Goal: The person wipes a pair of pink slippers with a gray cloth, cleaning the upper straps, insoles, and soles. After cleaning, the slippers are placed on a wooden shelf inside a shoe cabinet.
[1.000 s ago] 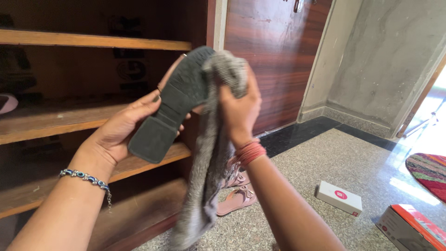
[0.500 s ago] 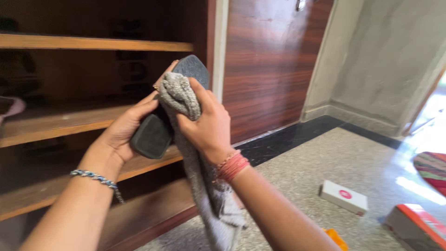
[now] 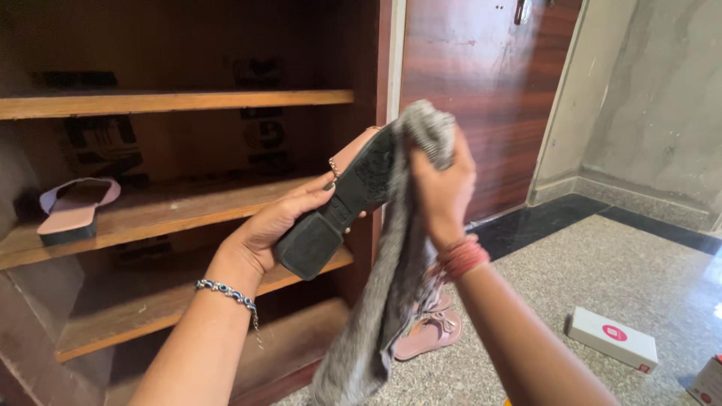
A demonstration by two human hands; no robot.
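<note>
At the shelves [image 3: 188, 203], right hand [image 3: 440, 188], clamped on the cloth [image 3: 391, 286], has returned from heel to toe of the sandal [image 3: 342, 207] gripped by left hand [image 3: 274, 225]; wiping continues.

White flat box [image 3: 613, 339] with pink dot on floor, another box's corner [image 3: 708, 382] at right edge

Wooden shelves [image 3: 173, 99], dark wooden door [image 3: 481, 83], speckled stone floor [image 3: 571, 278].

Daylight pours in from the right, glaring off the polished floor [image 3: 602, 278]; the cupboard [image 3: 150, 195] sits dim and shadowed, and the grey cloth [image 3: 391, 286] is slightly motion-blurred.
</note>
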